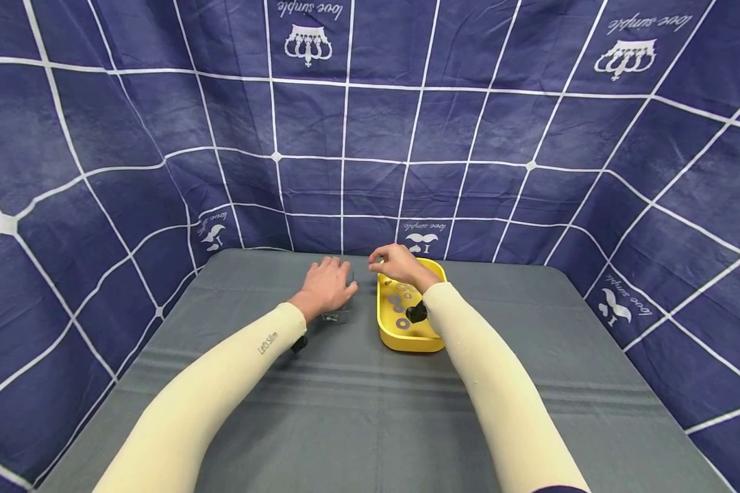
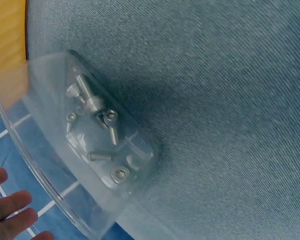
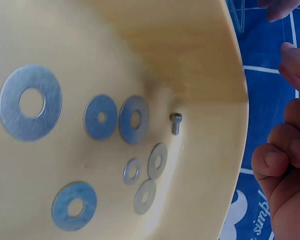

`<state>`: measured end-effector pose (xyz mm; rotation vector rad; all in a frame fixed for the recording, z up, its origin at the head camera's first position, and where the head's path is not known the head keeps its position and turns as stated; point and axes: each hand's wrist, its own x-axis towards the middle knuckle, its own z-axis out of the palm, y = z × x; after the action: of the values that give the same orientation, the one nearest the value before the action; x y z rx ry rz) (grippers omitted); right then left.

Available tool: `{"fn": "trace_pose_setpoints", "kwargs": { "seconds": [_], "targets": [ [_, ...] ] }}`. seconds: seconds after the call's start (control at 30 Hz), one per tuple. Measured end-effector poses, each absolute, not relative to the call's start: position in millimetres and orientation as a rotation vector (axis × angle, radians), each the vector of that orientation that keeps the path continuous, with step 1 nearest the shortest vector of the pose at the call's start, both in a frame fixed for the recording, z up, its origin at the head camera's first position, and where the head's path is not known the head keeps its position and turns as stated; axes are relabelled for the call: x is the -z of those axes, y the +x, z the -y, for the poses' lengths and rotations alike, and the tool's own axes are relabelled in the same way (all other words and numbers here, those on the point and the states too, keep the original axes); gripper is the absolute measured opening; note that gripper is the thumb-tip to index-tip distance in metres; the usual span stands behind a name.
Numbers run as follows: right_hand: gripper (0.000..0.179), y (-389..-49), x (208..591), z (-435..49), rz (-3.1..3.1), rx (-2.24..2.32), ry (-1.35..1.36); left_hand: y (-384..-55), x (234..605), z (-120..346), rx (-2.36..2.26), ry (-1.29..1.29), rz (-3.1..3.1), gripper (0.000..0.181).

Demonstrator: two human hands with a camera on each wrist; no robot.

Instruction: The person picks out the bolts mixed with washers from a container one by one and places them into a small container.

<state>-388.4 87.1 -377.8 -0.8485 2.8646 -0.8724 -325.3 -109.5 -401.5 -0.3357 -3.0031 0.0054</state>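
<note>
My left hand [image 1: 327,287], fingers straight and spread, is at a clear plastic box [image 1: 339,316]. In the left wrist view its fingers lie beyond the box's rim; whether the palm touches the box is hidden. Inside the box are several metal socket-head bolts [image 2: 94,104]. My right hand [image 1: 402,264] hovers over the left far edge of a yellow tray [image 1: 412,342]. Its fingers are curled, thumb and forefinger close together, and I cannot tell if anything is pinched between them. Several flat washers [image 3: 31,103] and one small bolt [image 3: 176,123] lie in the tray.
A grey cloth [image 1: 339,424] covers the table. Blue curtains [image 1: 376,123] with white grid lines hang at the back and both sides. The box stands left of the tray, with a narrow strip of cloth between them.
</note>
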Motion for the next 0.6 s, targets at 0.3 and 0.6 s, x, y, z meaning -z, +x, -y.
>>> {"fn": "trace_pose_setpoints", "kwargs": {
  "seconds": [0.3, 0.6],
  "targets": [
    [0.023, -390, 380, -105, -2.875, 0.879, -0.781, -327, 401, 98, 0.021, -0.379, 3.001, 0.06],
    [0.02, -393, 386, -123, -2.913, 0.916, -0.78, -329, 400, 85, 0.05, -0.41, 2.98, 0.06]
  ]
}}
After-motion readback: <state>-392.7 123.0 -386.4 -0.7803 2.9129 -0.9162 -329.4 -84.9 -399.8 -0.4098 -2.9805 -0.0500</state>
